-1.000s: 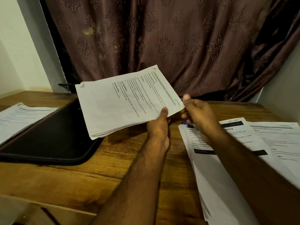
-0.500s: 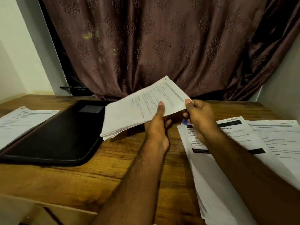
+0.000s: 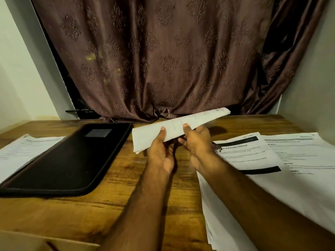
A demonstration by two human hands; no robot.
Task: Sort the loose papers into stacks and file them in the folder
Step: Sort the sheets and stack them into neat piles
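Observation:
A stack of white printed papers (image 3: 179,126) is held above the middle of the wooden table, tilted nearly edge-on. My left hand (image 3: 160,153) pinches its near edge, thumb on top. My right hand (image 3: 196,143) grips the same edge just to the right, thumb on top too. A black folder (image 3: 68,160) lies flat on the table to the left of the stack. Loose printed sheets (image 3: 253,156) with black header bars lie under my right forearm, and more sheets (image 3: 304,156) lie beside them. Another pile of paper (image 3: 23,151) lies at the far left.
The wooden table (image 3: 126,205) shows bare wood between the folder and the right-hand sheets. A brown patterned curtain (image 3: 163,60) hangs behind the table. Pale walls close in on both sides. A light cardboard edge (image 3: 27,241) shows at the bottom left.
The held stack has swung right and tipped from facing me to nearly edge-on. My right hand, apart from it before, now grips it beside my left hand.

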